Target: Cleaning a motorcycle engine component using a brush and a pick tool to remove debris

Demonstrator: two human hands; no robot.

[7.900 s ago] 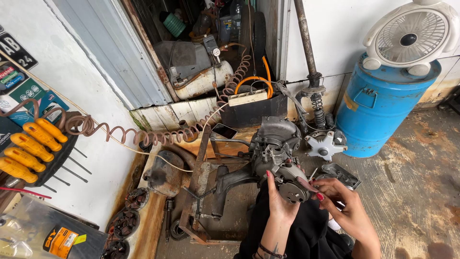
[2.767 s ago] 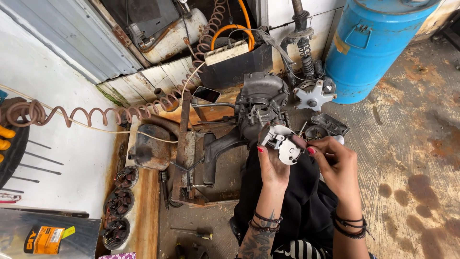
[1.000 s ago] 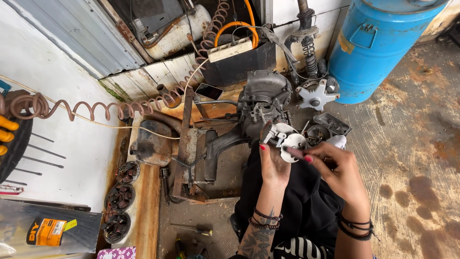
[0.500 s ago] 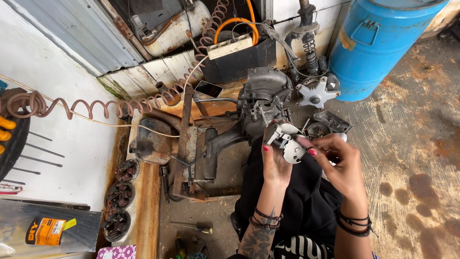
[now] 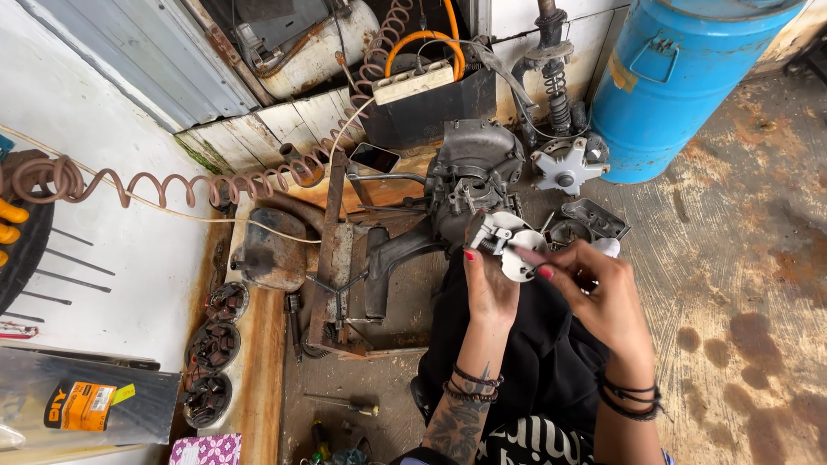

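Landmark: dark grey metal engine block (image 5: 469, 185)
Screwdriver on floor (image 5: 343, 403): well nearer than block
Left hand (image 5: 488, 288): clamped on small white-and-metal round part (image 5: 508, 245), just in front of block
Right hand (image 5: 603, 297): fingers pinched together on thin tool, tip touching part
Blue plastic barrel (image 5: 680, 82): right of block
Orange hose (image 5: 426, 43): beyond block

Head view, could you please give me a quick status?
Left hand holds white metal part. Right hand works on it with thin tool. Engine close behind; nothing blocking.
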